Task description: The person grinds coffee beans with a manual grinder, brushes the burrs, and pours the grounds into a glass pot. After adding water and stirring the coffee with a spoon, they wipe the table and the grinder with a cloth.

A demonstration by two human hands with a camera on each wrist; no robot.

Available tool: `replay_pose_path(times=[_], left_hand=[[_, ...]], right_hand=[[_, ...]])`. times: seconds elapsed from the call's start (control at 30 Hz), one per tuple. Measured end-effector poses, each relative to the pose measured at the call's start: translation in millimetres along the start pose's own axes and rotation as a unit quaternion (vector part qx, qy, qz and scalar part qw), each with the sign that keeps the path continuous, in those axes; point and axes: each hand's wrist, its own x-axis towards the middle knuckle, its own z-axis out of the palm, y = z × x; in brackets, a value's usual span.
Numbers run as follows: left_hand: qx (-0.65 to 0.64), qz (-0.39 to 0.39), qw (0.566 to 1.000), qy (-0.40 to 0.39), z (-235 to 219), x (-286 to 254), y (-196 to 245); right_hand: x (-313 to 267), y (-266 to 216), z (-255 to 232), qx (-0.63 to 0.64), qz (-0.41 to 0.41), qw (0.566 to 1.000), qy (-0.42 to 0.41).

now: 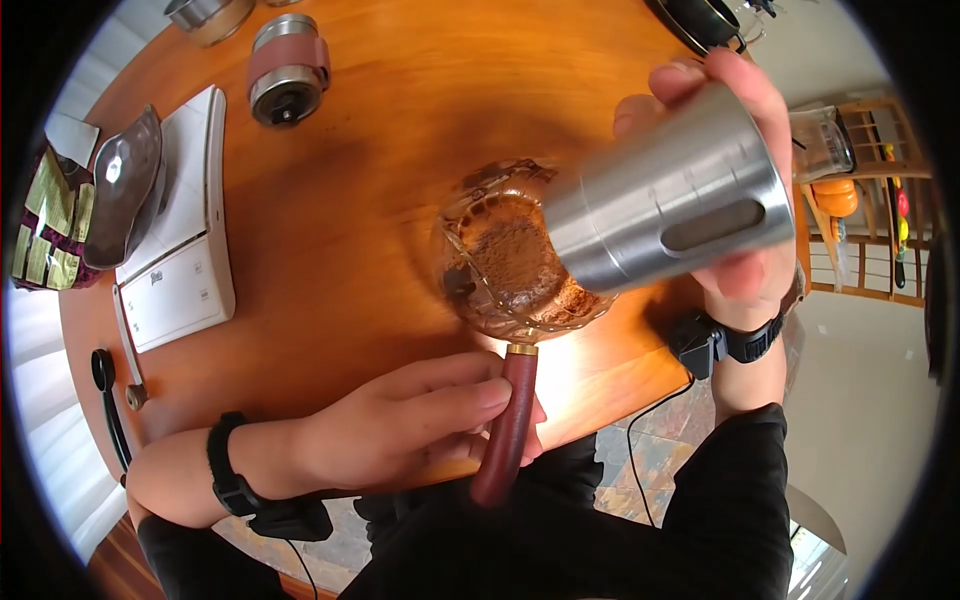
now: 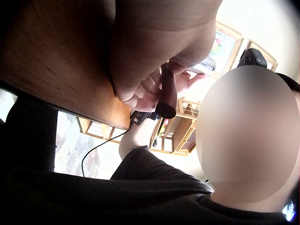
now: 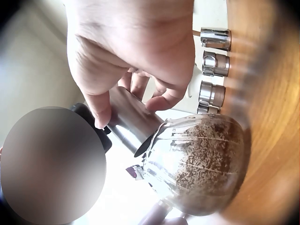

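Observation:
A clear glass pot [image 1: 470, 300] with brown powder inside stands on the table before me. My left hand [image 1: 400, 415] holds its dark red wooden handle [image 1: 507, 435] between thumb and fingers. A brushed steel cup [image 1: 680, 190] with an oblong slot in its side is tilted over the pot, its narrower end right at the glass rim. The right hand [image 1: 765, 105] grips this cup, fingers and thumb around opposite sides. In the right wrist view, the cup's mouth [image 3: 143, 147] points down at the pot's opening, and powder [image 3: 211, 154] coats the glass wall.
On the left are a white scale [image 1: 180, 310], a grey wavy dish [image 1: 125, 200], a patterned bag [image 1: 50, 230] and a black spoon [image 1: 108, 400]. A steel canister with a pinkish band [image 1: 288, 65] stands at the back left. A black pan [image 1: 700, 22] sits at the far right edge.

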Motion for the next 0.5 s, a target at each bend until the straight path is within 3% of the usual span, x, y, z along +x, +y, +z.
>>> replay_pose_path(times=[0.03,0.13,0.5], left_hand=[[-0.001,0.001,1.0,0.001,0.0,-0.1,0.0],[0.0,0.003,1.0,0.001,-0.1,0.1,-0.6],[-0.024,0.003,1.0,-0.01,-0.7,1.3,-0.5]], right_hand=[[0.0,5.1,-4.6,0.024,-0.062,0.997,-0.051],[4.4,9.4,-7.8,0.001,-0.115,0.987,-0.114],[4.8,4.7,-3.6,0.023,-0.08,0.991,-0.101]])
